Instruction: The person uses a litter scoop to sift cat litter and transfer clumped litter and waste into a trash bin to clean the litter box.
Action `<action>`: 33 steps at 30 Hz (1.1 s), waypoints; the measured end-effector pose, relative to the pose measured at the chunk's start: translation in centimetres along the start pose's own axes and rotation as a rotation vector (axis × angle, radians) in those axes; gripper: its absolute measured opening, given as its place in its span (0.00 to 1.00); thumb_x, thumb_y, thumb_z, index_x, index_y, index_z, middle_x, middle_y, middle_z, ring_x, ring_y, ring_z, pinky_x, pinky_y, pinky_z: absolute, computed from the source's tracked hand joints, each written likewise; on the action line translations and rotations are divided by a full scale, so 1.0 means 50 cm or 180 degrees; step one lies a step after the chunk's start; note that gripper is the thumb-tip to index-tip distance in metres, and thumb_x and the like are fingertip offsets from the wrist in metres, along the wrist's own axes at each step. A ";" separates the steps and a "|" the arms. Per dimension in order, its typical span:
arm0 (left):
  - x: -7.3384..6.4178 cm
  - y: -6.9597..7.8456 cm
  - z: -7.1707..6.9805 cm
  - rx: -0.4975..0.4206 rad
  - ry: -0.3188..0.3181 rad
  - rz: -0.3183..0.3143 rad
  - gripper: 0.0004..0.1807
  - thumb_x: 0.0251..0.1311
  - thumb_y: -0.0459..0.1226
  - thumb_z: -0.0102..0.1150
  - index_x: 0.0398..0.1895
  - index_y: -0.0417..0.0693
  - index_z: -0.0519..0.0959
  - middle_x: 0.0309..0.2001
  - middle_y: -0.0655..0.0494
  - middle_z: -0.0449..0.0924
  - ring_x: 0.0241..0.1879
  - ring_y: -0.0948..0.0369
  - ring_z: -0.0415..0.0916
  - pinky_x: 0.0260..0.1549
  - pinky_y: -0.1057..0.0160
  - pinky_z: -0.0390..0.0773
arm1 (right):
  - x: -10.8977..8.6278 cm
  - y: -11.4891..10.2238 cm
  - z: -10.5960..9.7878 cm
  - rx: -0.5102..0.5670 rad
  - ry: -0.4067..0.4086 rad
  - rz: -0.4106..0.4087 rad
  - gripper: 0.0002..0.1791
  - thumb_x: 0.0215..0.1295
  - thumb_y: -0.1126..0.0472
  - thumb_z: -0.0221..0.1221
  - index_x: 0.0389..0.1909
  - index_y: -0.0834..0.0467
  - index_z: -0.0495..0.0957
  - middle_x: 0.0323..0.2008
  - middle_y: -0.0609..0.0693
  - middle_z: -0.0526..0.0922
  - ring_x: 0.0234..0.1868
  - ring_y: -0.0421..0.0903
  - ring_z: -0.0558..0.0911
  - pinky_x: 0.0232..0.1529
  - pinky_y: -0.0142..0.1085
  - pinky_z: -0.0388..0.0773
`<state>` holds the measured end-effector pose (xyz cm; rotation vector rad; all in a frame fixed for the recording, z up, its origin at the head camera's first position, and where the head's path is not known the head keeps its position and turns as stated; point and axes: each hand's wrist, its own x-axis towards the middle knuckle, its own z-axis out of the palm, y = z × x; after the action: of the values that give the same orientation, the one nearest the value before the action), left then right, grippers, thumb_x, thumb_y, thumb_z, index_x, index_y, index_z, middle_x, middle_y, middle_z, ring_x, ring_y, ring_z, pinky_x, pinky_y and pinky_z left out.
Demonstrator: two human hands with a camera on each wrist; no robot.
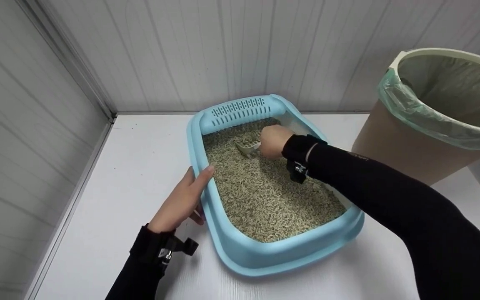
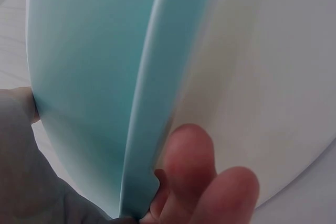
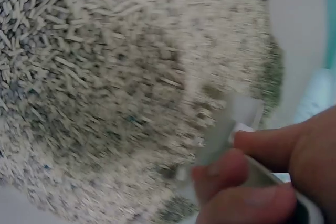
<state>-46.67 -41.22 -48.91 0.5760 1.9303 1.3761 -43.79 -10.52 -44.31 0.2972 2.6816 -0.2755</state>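
A light blue litter box [image 1: 261, 254] sits on a white surface, filled with pale pellet litter [image 1: 269, 200]. My left hand [image 1: 180, 202] grips its left side, thumb over the rim and fingers curled beneath the outer edge, as the left wrist view also shows. Toward the back of the box, my right hand [image 1: 276, 141] holds a litter scoop [image 1: 245, 149] by its handle. The scoop's head is low in the pellets, partly buried. In the right wrist view, thumb and fingers wrap the handle just behind the pale head [image 3: 218, 135].
A beige trash bin [image 1: 394, 146] with a translucent green liner [image 1: 415, 114] stands to the right, beneath and beyond my right forearm. White panelled walls [image 1: 206, 54] rise behind and on the left. Perforated plastic [image 1: 240, 111] forms the box's back end.
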 end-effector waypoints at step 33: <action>-0.002 -0.002 0.002 0.0050 0.0049 -0.0034 0.55 0.72 0.79 0.52 0.93 0.69 0.47 0.43 0.36 0.85 0.20 0.42 0.84 0.20 0.40 0.86 | 0.081 -0.023 0.066 -0.0475 0.0080 -0.0797 0.29 0.92 0.61 0.50 0.19 0.52 0.71 0.16 0.47 0.67 0.18 0.43 0.64 0.33 0.40 0.70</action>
<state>-46.53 -41.27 -48.98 0.5633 1.9551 1.3636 -46.37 -11.74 -48.83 -0.0819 2.7453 -0.1449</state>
